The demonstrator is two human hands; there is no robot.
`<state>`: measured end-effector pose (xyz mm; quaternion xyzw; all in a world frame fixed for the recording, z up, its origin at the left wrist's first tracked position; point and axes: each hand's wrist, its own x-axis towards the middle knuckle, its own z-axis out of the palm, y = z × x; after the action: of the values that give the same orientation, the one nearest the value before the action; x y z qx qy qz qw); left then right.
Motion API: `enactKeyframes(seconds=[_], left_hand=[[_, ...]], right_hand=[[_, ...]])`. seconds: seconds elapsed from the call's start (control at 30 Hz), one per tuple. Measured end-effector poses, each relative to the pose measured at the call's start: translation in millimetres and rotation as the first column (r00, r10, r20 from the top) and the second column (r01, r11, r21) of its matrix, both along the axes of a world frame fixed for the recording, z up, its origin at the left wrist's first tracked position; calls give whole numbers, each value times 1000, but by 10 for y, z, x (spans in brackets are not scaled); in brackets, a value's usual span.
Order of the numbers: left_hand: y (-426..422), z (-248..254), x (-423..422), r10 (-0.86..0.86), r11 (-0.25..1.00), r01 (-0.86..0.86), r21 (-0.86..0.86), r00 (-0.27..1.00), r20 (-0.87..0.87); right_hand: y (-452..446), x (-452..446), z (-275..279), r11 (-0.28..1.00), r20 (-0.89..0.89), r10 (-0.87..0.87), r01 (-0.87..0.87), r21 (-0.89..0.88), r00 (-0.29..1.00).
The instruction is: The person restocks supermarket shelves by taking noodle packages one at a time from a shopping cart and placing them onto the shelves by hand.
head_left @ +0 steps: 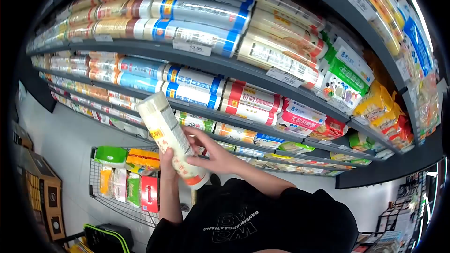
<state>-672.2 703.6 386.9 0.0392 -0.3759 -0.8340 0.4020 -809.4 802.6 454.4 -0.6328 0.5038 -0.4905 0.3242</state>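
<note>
A long cylindrical pack of dried noodles (161, 117), cream-white with yellow and red print, is tilted in front of the shelves. My left hand (167, 161) wraps round its lower left side, thumb on the printed face. On the opposite side, my right hand (208, 152) also holds the pack, fingers against its edge near the lower half. The pack's red-banded end points down toward my chest. Beyond it, similar white-and-blue noodle packs (194, 93) lie stacked on a middle shelf.
Below left stands a wire shopping cart (126, 212) holding several bagged goods and a red box (150, 194). Shelves (225, 61) of noodle packs curve across the view. Cardboard boxes (50, 201) stand at far left, and a black basket with a green rim (108, 239) is nearby.
</note>
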Motion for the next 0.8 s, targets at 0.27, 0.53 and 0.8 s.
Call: enactKeyframes(seconds=[0.27,0.53,0.8], left_hand=[[97,1396,-1249,183,944,-192,-267,981,-59],[-319,1997,-1819,107,766,-90,-636,994,-12],[-268,2398,-2073,619,-270,-411,-871,619,-484]], right_hand=[[785,-777,645,840,227,-463,506,-197,857],[1300,-1854,1325,613,118,-618,570,-547,778],[1331,-2334,1505,463,-12,-813,635,-619,582]])
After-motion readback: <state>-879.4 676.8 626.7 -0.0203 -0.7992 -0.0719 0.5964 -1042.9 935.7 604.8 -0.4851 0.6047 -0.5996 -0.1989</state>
